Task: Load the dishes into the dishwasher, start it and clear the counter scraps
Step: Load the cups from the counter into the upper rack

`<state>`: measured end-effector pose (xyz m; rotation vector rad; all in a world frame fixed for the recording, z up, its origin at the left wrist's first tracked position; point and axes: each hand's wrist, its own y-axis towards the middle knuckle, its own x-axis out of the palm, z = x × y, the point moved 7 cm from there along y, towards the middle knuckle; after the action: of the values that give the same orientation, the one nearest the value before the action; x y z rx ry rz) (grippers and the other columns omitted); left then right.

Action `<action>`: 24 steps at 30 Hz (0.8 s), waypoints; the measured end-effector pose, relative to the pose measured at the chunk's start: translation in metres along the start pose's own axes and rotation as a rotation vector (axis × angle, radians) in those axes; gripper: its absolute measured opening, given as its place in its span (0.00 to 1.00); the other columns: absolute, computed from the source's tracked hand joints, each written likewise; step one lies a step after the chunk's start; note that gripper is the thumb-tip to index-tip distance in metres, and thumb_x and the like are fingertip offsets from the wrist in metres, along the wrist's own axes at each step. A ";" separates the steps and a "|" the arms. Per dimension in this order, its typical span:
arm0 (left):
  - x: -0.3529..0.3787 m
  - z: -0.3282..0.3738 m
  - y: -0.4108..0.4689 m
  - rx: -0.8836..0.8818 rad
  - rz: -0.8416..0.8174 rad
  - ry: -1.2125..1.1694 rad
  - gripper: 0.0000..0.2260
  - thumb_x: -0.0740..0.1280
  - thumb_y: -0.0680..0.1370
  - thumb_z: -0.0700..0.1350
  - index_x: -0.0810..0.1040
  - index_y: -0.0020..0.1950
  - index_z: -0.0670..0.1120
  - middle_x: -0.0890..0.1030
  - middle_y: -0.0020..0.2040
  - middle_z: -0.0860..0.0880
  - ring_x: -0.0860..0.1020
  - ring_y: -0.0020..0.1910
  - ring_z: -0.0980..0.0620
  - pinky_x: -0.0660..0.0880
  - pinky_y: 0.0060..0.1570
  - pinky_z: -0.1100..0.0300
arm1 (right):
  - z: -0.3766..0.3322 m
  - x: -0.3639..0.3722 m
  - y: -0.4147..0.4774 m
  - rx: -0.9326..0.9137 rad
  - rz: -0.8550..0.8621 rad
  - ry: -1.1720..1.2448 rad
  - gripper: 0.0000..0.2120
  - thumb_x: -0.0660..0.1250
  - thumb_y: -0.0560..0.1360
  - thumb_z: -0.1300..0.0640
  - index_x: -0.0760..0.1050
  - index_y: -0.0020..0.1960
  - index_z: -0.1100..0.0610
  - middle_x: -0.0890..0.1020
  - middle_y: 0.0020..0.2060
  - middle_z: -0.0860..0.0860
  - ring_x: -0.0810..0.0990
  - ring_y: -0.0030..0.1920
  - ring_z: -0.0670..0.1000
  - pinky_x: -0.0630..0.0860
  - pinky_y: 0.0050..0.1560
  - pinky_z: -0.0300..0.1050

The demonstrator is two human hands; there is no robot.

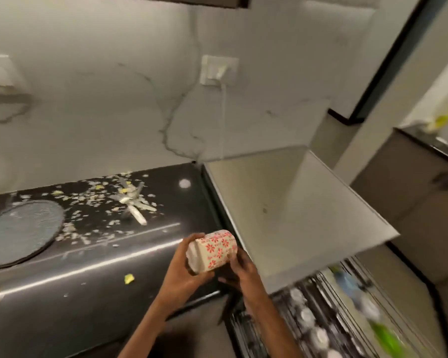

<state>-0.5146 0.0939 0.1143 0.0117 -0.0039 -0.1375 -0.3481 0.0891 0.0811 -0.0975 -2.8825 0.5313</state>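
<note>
- Cup (216,248), white with red flowers, is tilted on its side in the air above the front edge of the black counter (62,306). It is just beside the grey dishwasher (282,202).
- Left hand (184,272) curls round its white end, and right hand (243,273) wraps its fingers against the other side; both grip it.
- Pulled-out rack (282,319) sits below and right of the hands. It holds a row of white round pieces and something green, too blurred to count.
- One grey-blue plate (21,228) lies on the counter, well apart to the left.
- One heap of cutlery (133,202) lies further back, amid scattered pale scraps (83,202).
- One yellow scrap (129,278) lies alone, near the left forearm.
</note>
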 end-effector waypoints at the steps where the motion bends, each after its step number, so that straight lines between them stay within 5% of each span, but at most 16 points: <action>1: 0.024 0.001 -0.007 0.041 -0.048 0.062 0.38 0.81 0.66 0.37 0.68 0.72 0.46 0.75 0.68 0.43 0.76 0.67 0.42 0.75 0.62 0.41 | 0.002 -0.019 -0.012 0.023 0.022 0.073 0.21 0.67 0.76 0.48 0.74 0.65 0.56 0.83 0.57 0.57 0.83 0.57 0.58 0.83 0.47 0.54; 5: 0.120 0.017 -0.033 0.256 -0.198 0.354 0.33 0.77 0.66 0.39 0.72 0.69 0.54 0.72 0.71 0.53 0.72 0.70 0.52 0.72 0.68 0.50 | 0.012 -0.089 -0.062 0.131 0.099 0.474 0.19 0.62 0.81 0.49 0.74 0.66 0.60 0.83 0.57 0.60 0.84 0.54 0.58 0.84 0.44 0.51; 9: 0.194 0.006 -0.058 0.286 -0.358 0.537 0.40 0.76 0.67 0.37 0.66 0.73 0.60 0.67 0.72 0.62 0.68 0.72 0.59 0.73 0.67 0.54 | 0.032 -0.149 -0.096 0.157 0.139 0.761 0.23 0.65 0.78 0.48 0.76 0.65 0.64 0.82 0.58 0.63 0.83 0.54 0.59 0.84 0.41 0.50; 13: 0.244 -0.013 -0.076 0.292 -0.407 0.575 0.41 0.80 0.68 0.43 0.62 0.75 0.56 0.65 0.72 0.59 0.67 0.72 0.58 0.71 0.65 0.61 | 0.055 -0.193 -0.113 0.076 0.189 0.980 0.21 0.66 0.78 0.53 0.76 0.66 0.64 0.78 0.63 0.65 0.77 0.62 0.63 0.81 0.51 0.55; 16: 0.273 -0.030 -0.083 0.279 -0.471 0.639 0.40 0.80 0.69 0.45 0.63 0.75 0.52 0.67 0.70 0.55 0.68 0.69 0.59 0.68 0.61 0.73 | 0.081 -0.220 -0.120 0.074 0.277 1.077 0.25 0.70 0.76 0.54 0.74 0.68 0.66 0.77 0.65 0.65 0.79 0.57 0.61 0.82 0.43 0.50; 18: 0.286 -0.041 -0.082 0.270 -0.495 0.688 0.40 0.81 0.67 0.46 0.65 0.74 0.48 0.70 0.67 0.53 0.70 0.65 0.60 0.67 0.57 0.74 | 0.094 -0.232 -0.127 0.128 0.315 1.037 0.24 0.70 0.77 0.52 0.74 0.67 0.65 0.81 0.60 0.63 0.82 0.51 0.57 0.81 0.41 0.46; 21: 0.305 -0.068 -0.076 0.213 -0.519 0.774 0.42 0.83 0.63 0.45 0.68 0.73 0.44 0.72 0.65 0.49 0.71 0.62 0.58 0.72 0.57 0.61 | 0.116 -0.251 -0.134 0.234 0.340 0.798 0.17 0.61 0.82 0.44 0.75 0.62 0.55 0.85 0.50 0.55 0.84 0.45 0.52 0.82 0.45 0.48; 24: 0.323 -0.105 -0.073 0.137 -0.637 0.842 0.43 0.82 0.64 0.47 0.66 0.74 0.45 0.70 0.67 0.48 0.73 0.63 0.51 0.75 0.56 0.54 | 0.144 -0.288 -0.139 0.269 0.465 0.350 0.23 0.58 0.77 0.30 0.72 0.60 0.46 0.81 0.60 0.53 0.82 0.54 0.52 0.79 0.60 0.56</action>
<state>-0.2043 -0.0218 0.0089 0.2077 0.8379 -0.7601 -0.1015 -0.1196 -0.0557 -0.7478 -2.4166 0.8751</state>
